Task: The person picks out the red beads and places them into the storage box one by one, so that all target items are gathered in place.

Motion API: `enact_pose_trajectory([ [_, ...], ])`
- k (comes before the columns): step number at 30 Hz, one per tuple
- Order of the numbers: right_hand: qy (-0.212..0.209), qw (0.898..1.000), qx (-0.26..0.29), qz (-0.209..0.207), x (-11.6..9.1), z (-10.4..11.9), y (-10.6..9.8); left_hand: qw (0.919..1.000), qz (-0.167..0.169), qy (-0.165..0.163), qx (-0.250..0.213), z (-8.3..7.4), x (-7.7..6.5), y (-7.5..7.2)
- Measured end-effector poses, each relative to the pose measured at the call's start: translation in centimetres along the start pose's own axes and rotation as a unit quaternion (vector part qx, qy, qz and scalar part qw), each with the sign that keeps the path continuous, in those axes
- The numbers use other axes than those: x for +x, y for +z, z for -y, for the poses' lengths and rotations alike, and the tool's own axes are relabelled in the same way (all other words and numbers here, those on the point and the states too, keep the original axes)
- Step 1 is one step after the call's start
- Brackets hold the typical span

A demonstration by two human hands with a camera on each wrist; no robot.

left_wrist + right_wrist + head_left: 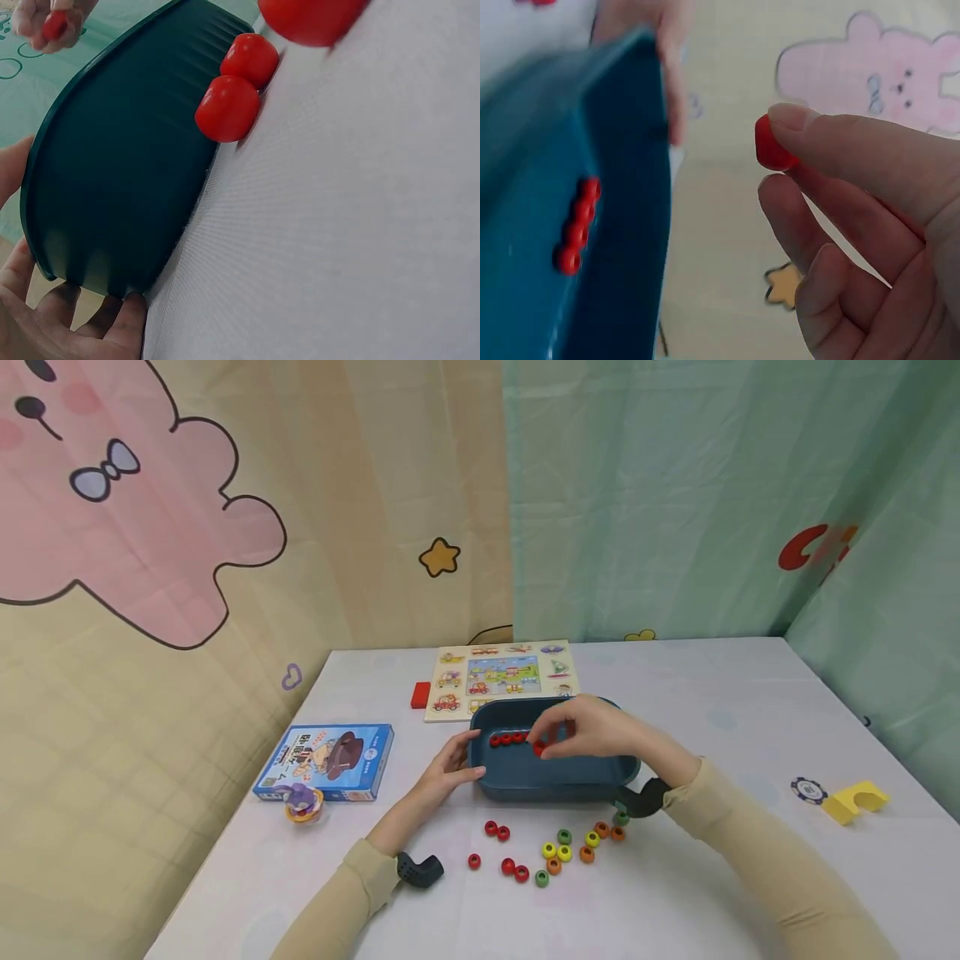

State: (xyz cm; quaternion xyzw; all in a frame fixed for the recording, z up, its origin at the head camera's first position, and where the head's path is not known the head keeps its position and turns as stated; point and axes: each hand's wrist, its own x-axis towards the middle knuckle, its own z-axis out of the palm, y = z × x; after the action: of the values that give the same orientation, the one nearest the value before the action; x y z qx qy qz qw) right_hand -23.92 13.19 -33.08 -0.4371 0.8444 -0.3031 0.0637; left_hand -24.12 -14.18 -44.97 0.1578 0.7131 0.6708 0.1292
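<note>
A dark teal tray (555,792) lies on the table, with a short row of red beads (577,234) inside it. At its left end my left hand (450,764) holds the rim and end wall; in the left wrist view several fingers (127,322) curl against the outside. Above the tray, my right hand (592,728) pinches a single red bead (771,146) between thumb and fingers. Several loose red beads (228,109) lie on the cloth in front of the tray. Yellow beads (565,853), green beads (542,878) and orange beads (587,855) are scattered to their right.
A wooden picture puzzle board (446,681) sits behind the tray, beside a red block (421,695). Left stands a blue box (322,760) with a small purple toy (302,802). Far right are a patterned round chip (809,790) and a yellow arch block (855,802).
</note>
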Motion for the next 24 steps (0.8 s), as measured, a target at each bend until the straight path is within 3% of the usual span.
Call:
enact_pose_trajectory([
  [6, 0.053, 0.999, 0.005, 0.002, 2.3, -4.0, -1.1, 1.0000, 0.002, 0.001, 0.000, 0.0, -0.1, 0.0],
  [16, 0.132, 0.991, 0.028, 0.025, 4.5, -9.5, 1.1, 0.9997, 0.022, -0.004, -0.004, -0.7, -0.3, 0.0],
  [24, 0.115, 0.992, -0.021, 0.038, 5.1, -11.3, 2.5, 0.9996, 0.029, -0.002, 0.003, -1.1, -0.4, 0.0],
])
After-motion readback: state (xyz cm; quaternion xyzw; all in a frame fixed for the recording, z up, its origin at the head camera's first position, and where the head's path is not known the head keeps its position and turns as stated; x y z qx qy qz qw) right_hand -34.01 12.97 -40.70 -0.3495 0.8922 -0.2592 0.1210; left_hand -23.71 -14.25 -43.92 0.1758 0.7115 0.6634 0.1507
